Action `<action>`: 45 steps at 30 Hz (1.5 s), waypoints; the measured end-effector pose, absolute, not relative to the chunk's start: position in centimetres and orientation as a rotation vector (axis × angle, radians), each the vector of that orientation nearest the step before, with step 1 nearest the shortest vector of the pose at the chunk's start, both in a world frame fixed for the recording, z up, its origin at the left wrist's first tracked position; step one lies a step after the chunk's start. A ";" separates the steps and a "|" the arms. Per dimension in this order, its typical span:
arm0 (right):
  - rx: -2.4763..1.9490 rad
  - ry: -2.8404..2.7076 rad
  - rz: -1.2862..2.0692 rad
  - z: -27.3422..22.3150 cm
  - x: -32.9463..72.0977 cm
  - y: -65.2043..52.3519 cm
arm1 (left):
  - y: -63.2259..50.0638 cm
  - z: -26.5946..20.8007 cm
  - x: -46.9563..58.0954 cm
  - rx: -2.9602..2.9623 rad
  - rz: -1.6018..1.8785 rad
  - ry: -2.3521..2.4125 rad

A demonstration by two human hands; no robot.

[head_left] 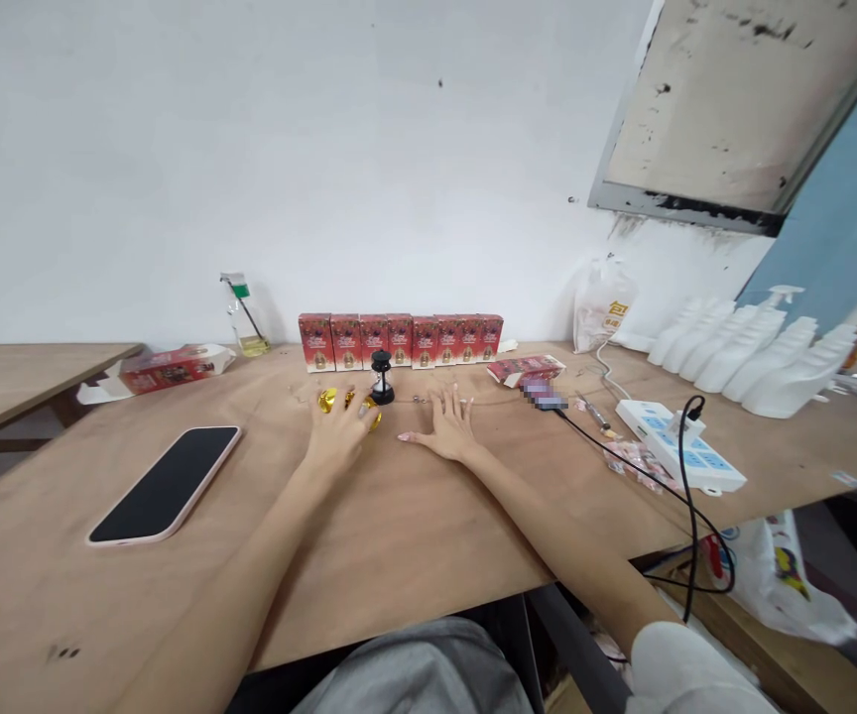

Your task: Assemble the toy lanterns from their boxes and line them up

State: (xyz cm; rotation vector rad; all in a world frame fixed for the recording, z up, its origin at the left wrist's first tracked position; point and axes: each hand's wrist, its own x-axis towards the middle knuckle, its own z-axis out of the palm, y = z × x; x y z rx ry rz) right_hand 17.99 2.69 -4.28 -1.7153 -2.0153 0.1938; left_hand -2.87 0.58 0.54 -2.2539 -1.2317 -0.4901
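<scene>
My left hand [337, 428] rests on the wooden table with its fingers curled over a shiny gold, foil-like piece [326, 400]. Gold shows between and beside the fingers; its full shape is hidden. Right beside those fingertips stands a small black lantern [381, 377], upright with a clear middle. My right hand [449, 428] lies palm down on the table, fingers spread and thumb stretched to the left, holding nothing. Close to its fingertips is a tiny metallic bit [420, 400], too small to make out.
Several red boxes [399, 342] stand in a row along the wall. A phone [167, 486] lies at left, near an opened red box [176, 368]. At right are a flattened red box [525, 370], a power strip [677, 446] with cables, and white spray bottles [733, 347].
</scene>
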 end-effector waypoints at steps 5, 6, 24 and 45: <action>-1.831 -2.037 0.192 -4.1 18.0 3.9 | 0.6 0.5 -3.0 -2.231 -0.451 -1.245; -1.854 -2.043 0.187 -4.0 18.0 4.1 | 0.6 0.5 -3.0 -2.226 -0.441 -1.247; -2.195 -2.155 0.186 -2.3 17.2 9.8 | 0.3 0.8 -3.0 -2.237 -0.457 -1.238; -1.559 -2.672 0.247 -2.8 20.3 -1.9 | 2.1 0.8 -2.9 -2.223 -0.374 -1.130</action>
